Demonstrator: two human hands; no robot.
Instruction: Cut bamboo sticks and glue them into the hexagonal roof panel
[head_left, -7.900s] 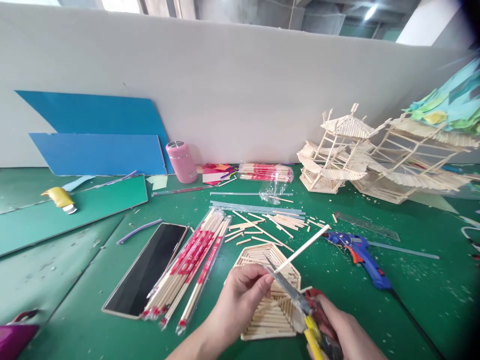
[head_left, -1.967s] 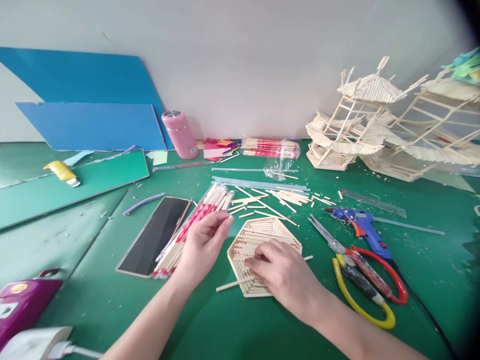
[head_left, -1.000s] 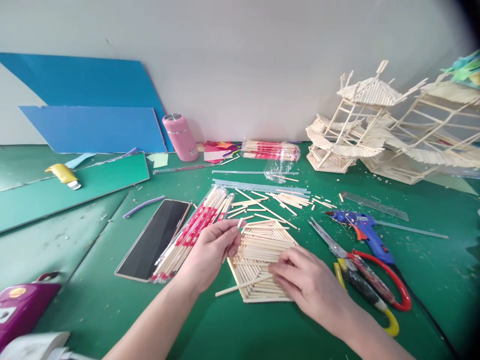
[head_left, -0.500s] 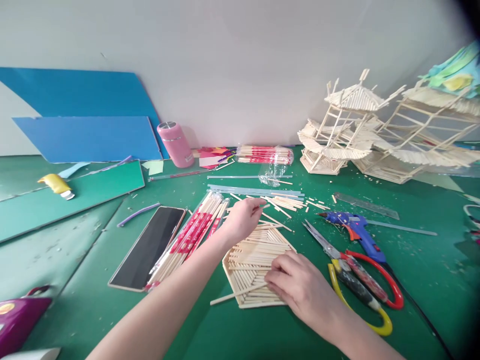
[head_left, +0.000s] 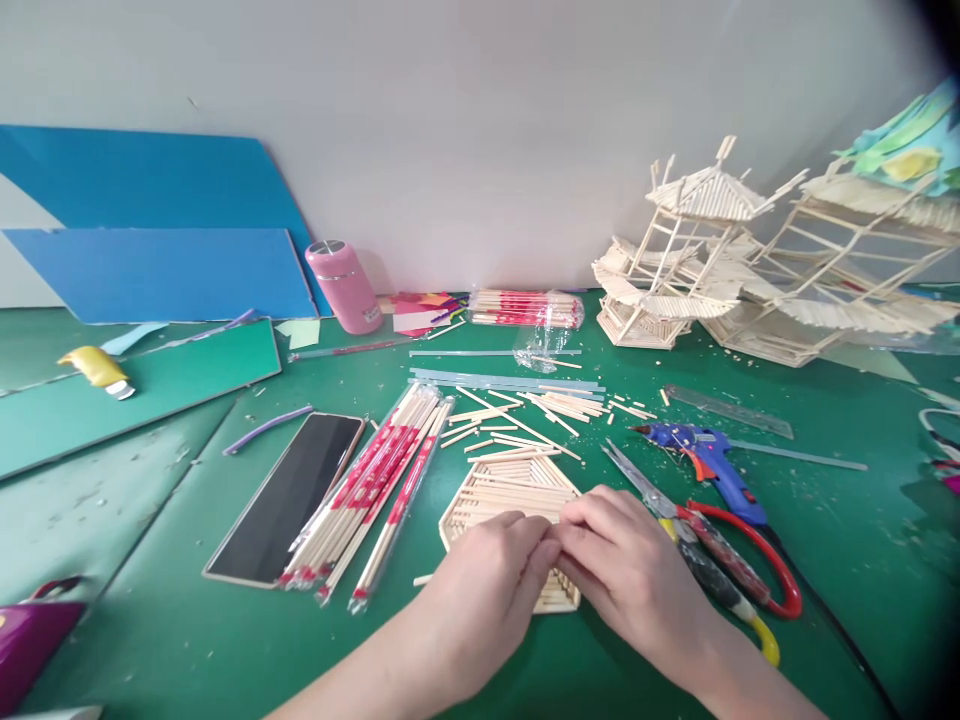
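Wooden hexagon panel (head_left: 504,487) front half hidden under both hands.

- A craft workspace is showing here: a green cutting mat (head_left: 187,620) is covering the table.
- A glue gun (head_left: 709,465), scissors (head_left: 712,545) and stick model buildings (head_left: 750,270) are lying about.

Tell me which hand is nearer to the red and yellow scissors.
Right. The right hand lies just beside the red and yellow scissors, on their left; the left hand is farther left, beyond the right hand.
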